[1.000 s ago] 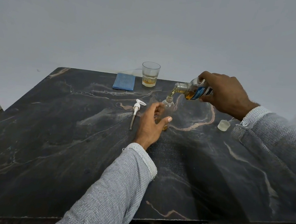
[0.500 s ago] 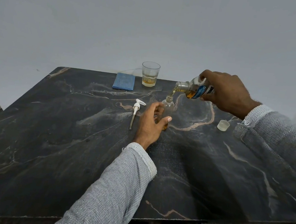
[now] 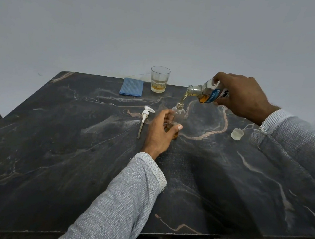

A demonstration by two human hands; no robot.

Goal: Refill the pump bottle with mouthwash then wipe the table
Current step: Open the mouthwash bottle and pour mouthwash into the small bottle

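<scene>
My left hand (image 3: 159, 131) grips the lower part of a small clear pump bottle (image 3: 178, 112) that stands upright on the dark marble table (image 3: 50, 166), its neck uncapped. My right hand (image 3: 241, 95) holds a clear mouthwash bottle (image 3: 206, 93) with a blue label, tilted mouth-down to the left. A thin amber stream runs from its mouth into the pump bottle's neck. Amber liquid sits in the pump bottle's base, partly hidden by my fingers. The white pump head (image 3: 145, 118) with its tube lies flat on the table to the left of my left hand.
A folded blue cloth (image 3: 131, 89) lies at the far edge, beside a glass tumbler (image 3: 159, 79) holding a little amber liquid. A small translucent cap (image 3: 237, 134) rests on the table under my right wrist. A plain wall stands behind the table.
My right hand has lifted the mouthwash bottle's base slightly, steepening the tilt. The pouring goes on. My left hand and the pump bottle have not moved.
</scene>
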